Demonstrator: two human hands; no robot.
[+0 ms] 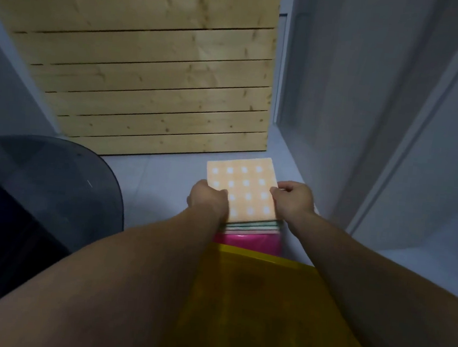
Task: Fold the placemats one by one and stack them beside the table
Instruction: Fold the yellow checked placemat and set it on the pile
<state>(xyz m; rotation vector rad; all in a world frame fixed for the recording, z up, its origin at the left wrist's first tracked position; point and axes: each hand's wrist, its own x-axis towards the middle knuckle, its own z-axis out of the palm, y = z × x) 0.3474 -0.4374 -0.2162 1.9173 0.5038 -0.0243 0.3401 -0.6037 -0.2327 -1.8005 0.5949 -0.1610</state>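
left hand [209, 199] pinches orange mat [241, 191] at its left edge | right hand [293, 199] pinches its right edge | mat lies atop stack [250, 227] on floor [160, 184], beside glass table [55, 180] | risk: uneven release skews mat, stack leans

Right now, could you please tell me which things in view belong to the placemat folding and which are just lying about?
Part of the job:
orange placemat, held at its sides by the left hand and right hand
stack of folded placemats under it

Lying about:
wooden slat panel
dark round table
yellow bin
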